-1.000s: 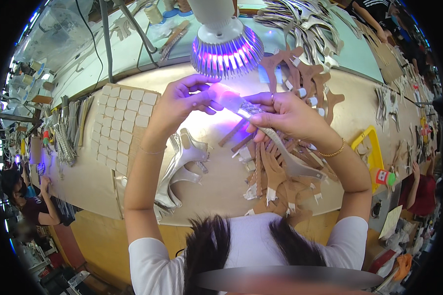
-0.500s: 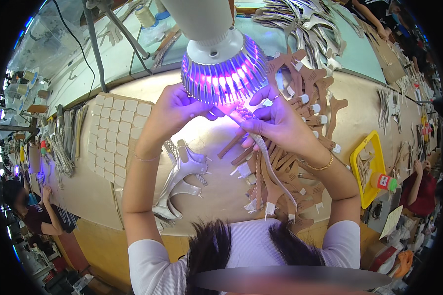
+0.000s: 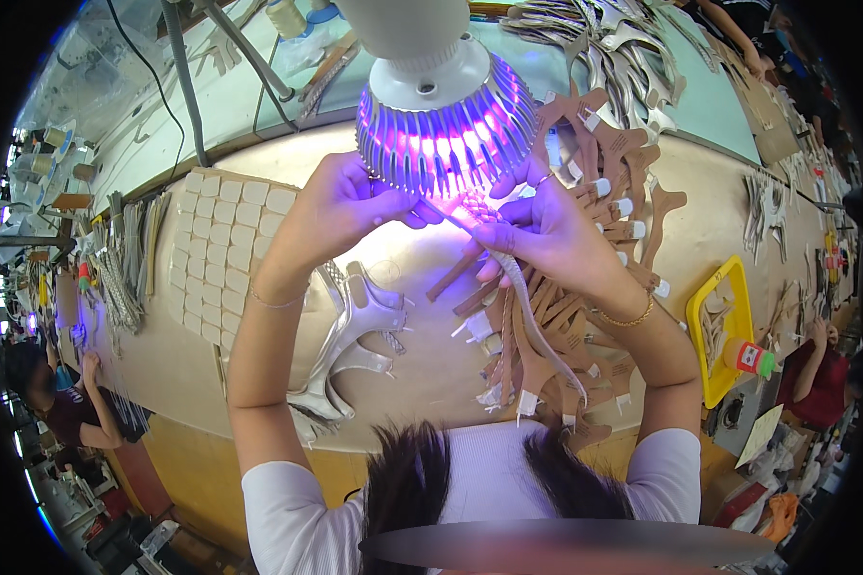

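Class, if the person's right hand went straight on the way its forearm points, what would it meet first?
Probably the ribbed, glowing lamp, up-left of the right hand; depth is unclear, so it might pass underneath.

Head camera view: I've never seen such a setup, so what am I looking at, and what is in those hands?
No robot here: a person works bare-handed, filmed by a fisheye camera worn on the head, looking down, so straight edges bend. The left hand and right hand hold a pale strap with a braided part, beneath a finned lamp glowing purple, which partly hides the fingers. On the table lie rounded white pads leftward, silvery cut pieces, a brown pile of cut pieces and, rightward, a yellow basket.
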`<state>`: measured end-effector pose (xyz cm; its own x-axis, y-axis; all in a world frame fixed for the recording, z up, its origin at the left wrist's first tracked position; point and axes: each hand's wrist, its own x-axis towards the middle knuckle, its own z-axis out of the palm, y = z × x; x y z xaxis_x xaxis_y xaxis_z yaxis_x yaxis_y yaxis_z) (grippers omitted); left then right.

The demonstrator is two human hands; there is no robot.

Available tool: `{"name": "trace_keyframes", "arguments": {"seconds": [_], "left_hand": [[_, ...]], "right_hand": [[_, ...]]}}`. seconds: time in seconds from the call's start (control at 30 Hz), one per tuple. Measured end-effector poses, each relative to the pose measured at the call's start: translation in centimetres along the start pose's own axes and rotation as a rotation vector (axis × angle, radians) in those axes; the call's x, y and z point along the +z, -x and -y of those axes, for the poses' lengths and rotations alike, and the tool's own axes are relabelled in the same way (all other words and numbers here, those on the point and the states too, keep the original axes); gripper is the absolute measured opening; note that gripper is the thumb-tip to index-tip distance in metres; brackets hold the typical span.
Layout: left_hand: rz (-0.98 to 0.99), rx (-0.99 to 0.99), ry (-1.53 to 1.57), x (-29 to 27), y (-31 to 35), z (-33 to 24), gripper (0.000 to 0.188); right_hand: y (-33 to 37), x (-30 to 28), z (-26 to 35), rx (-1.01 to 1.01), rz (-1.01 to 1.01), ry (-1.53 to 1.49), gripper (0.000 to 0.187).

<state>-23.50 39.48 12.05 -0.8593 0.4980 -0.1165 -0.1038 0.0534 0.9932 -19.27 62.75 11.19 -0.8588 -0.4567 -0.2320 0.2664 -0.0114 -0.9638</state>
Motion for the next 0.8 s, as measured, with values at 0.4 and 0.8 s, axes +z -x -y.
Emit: {"name": "trace_keyframes", "arguments": {"seconds": [0.4,0.8], "left_hand": [[0.027,0.004,-0.022,0.06,0.13,-0.29,0.016],[0.007,-0.001,-0.035,0.1,0.18,-0.26,0.017]], "right_hand": [[0.13,-0.01,0.15,0.051,0.004,0.022,0.032],[0.12,-0.04,0.21,0.063,0.015,0.016,0.033]]}}
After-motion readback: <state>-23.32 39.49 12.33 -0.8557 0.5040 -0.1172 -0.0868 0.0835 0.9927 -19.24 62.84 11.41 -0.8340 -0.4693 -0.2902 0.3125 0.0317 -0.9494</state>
